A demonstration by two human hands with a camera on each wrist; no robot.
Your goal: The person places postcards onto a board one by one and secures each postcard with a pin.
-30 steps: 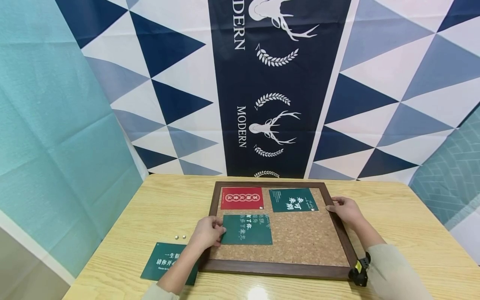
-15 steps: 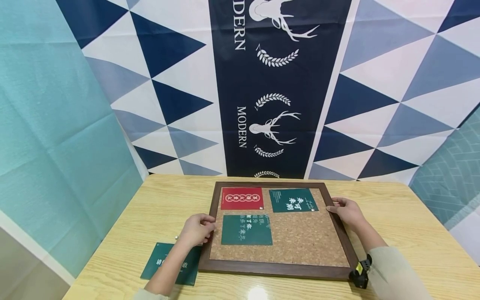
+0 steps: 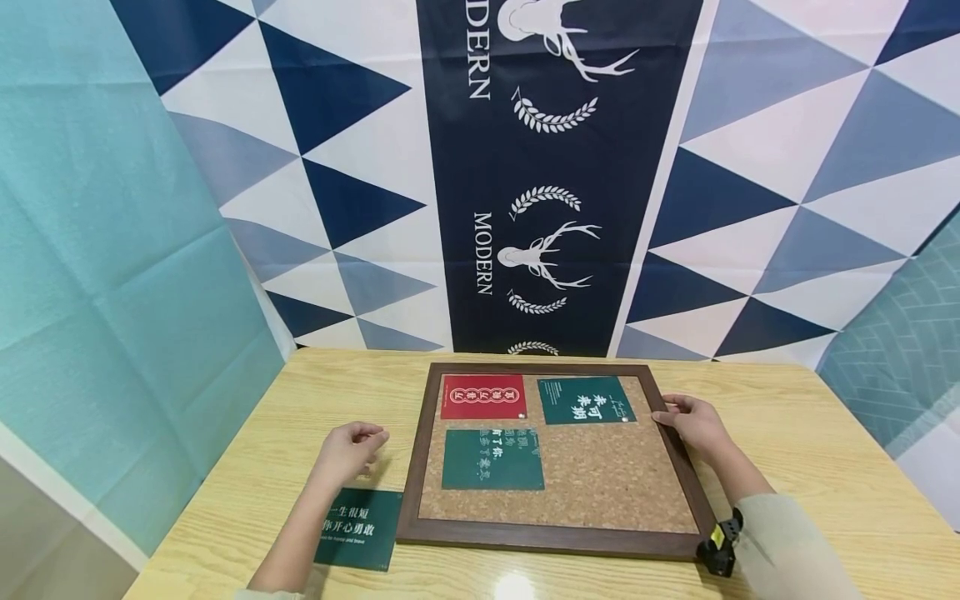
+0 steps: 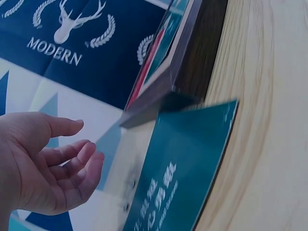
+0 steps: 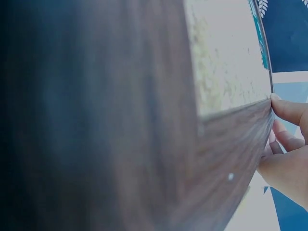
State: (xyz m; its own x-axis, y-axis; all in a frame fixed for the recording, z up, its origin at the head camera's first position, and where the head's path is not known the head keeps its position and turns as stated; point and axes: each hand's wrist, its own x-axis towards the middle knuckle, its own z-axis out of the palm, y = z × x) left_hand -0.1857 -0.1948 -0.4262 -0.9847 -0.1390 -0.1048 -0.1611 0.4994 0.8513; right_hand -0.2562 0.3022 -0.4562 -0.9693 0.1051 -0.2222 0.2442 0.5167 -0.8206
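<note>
A brown-framed cork board (image 3: 607, 475) lies on the table. Pinned or laid on it are a red card (image 3: 483, 397), a green card (image 3: 587, 401) at upper right, and another green card (image 3: 492, 460) below the red one. My right hand (image 3: 697, 427) grips the frame's right side, thumb on top and fingers along the outer edge (image 5: 288, 139). Left of the board, my left hand (image 3: 348, 454) hovers with loosely bent fingers and nothing in them. Near it lies a loose green card (image 3: 360, 529) with white lettering. Two small round pins (image 4: 134, 184) sit beside that card.
The light wooden table (image 3: 810, 450) extends on both sides of the board. Behind it hangs a patterned cloth (image 3: 540, 167) with triangles and deer heads. A teal cloth (image 3: 135, 292) stands at the left. A black wrist camera (image 3: 720, 546) sits by the board's near right corner.
My left hand has let go of the lower green card's left edge and moved left, off the board, over the pins. My right hand has stayed on the frame.
</note>
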